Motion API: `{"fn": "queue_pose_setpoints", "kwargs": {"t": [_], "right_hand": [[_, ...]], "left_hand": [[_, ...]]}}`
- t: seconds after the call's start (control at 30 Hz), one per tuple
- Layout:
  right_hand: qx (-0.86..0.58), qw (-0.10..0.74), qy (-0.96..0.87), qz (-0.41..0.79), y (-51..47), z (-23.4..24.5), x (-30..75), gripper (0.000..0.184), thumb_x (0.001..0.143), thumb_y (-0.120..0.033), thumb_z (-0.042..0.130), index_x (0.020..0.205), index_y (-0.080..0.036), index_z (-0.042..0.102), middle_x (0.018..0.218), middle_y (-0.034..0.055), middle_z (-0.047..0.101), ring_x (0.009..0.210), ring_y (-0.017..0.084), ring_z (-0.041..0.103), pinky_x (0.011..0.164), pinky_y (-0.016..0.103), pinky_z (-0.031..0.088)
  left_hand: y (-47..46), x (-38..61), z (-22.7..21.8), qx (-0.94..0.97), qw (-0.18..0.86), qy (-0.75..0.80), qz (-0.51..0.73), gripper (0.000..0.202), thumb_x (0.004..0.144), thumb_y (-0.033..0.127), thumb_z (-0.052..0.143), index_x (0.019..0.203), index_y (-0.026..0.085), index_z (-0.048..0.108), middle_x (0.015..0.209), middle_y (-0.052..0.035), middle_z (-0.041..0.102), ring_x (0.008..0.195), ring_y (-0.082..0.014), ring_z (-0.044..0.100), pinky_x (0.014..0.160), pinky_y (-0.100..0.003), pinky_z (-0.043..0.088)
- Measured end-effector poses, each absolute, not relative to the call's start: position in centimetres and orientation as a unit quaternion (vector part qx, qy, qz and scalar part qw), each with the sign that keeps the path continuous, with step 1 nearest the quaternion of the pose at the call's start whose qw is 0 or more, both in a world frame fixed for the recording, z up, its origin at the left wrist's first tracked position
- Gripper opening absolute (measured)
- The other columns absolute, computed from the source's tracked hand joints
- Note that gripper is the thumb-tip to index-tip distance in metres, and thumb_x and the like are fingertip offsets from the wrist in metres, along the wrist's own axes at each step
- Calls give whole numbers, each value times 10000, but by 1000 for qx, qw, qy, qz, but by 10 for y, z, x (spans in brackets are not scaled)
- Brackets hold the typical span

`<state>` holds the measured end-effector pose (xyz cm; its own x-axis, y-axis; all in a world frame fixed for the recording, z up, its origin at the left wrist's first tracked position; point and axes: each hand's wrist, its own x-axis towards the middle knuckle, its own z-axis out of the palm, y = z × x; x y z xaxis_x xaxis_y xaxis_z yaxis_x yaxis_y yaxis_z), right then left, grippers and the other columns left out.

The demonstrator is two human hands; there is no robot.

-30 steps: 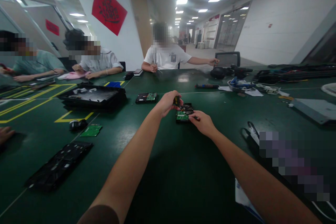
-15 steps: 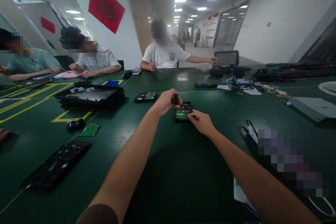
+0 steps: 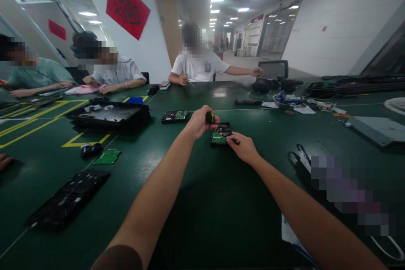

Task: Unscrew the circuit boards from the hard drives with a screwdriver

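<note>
My left hand [image 3: 201, 123] curled round dark tool handle [image 3: 209, 117] over hard drive [image 3: 218, 137]. Right hand [image 3: 244, 147] at drive's right edge, fingertips narrow; can't tell if pinching anything.

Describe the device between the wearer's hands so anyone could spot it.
On the green table, follow the forearms to where they converge. Between left hand and right hand lies a small black device, partly green. Unlike its lookalike farther left, it has fingers at its edge.
</note>
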<state>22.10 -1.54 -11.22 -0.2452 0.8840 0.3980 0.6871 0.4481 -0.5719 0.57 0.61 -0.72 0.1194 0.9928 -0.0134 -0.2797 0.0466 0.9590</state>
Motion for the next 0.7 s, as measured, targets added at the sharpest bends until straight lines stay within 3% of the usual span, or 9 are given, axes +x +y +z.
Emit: {"fn": "queue_pose_setpoints", "kwargs": {"t": [0.2,0.43,0.6,0.7], "right_hand": [[-504,343,-781,134,-13,-114,222,190,959,-340,612,985,-265,786,1208,43,739,1058,228,713,941,377,524],[-505,347,-778,140,-14,-114,222,179,952,-333,620,989,-270,784,1234,38,729,1049,223,717,931,369,535],[-512,345,-775,138,-13,-115,221,178,952,-338,619,973,-270,783,1223,38,733,1020,225,724,929,372,539],[-514,343,-774,138,-13,-115,221,180,951,-339,621,975,-268,784,1231,42,731,983,220,731,919,374,542]], "left_hand": [[6,2,-5,504,554,423,510,224,807,323,616,823,122,715,801,-97,660,715,-171,624,574,-258,567],[5,6,-5,459,567,423,538,210,821,320,589,814,120,655,807,-136,703,748,-213,687,610,-302,591],[7,-1,-4,512,534,428,519,222,795,319,628,810,114,712,840,-113,676,736,-175,636,543,-237,545],[5,2,-3,517,540,423,512,226,799,328,645,848,118,714,829,-112,687,744,-183,649,584,-258,566]]}}
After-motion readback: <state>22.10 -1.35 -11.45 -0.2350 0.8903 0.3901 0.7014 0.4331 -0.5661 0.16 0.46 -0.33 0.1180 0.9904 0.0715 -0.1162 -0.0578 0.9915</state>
